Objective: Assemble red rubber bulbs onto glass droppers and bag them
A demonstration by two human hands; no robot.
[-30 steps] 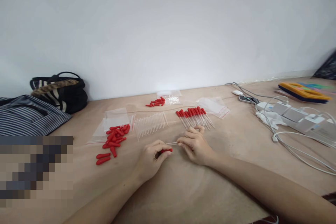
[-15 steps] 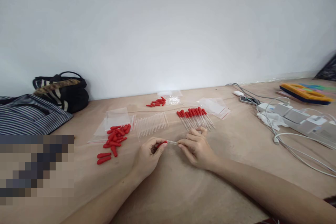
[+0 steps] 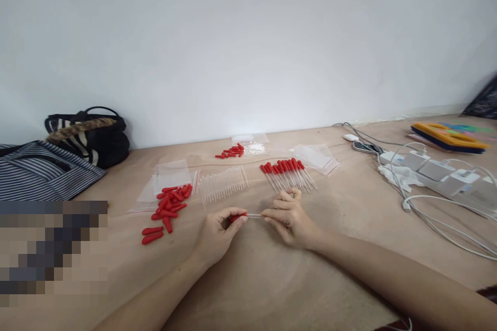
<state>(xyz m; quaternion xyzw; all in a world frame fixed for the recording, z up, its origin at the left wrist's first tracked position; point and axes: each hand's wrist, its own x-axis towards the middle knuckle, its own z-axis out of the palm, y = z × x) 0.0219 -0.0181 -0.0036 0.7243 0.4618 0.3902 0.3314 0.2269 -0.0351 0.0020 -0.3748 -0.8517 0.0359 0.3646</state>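
Pinched in my left hand (image 3: 218, 232) is a red rubber bulb (image 3: 237, 216), mostly covered by the fingers. My right hand (image 3: 289, 220) grips a clear glass tube (image 3: 254, 215) by its far part. The tube's other end meets the bulb; how deep it sits inside I cannot tell. Left of my hands lies a pile of loose red bulbs (image 3: 171, 202). A row of bare tubes (image 3: 224, 184) rests beyond my left hand. Behind my right hand, droppers with red bulbs fitted (image 3: 287, 173) lie side by side.
Plastic zip bags (image 3: 317, 158) lie behind the droppers. Small red bulbs (image 3: 232, 151) and thin tubes (image 3: 256, 148) sit near the wall. Power strip and chargers (image 3: 438, 168) with cables (image 3: 430, 217) occupy the right; a black bag (image 3: 106, 134) and striped bag (image 3: 42, 170) stand left.
The bulb and tube between my hands have levelled out and dropped very slightly. Both hands keep their grip. The view has shifted a little; the things on the table look unchanged.
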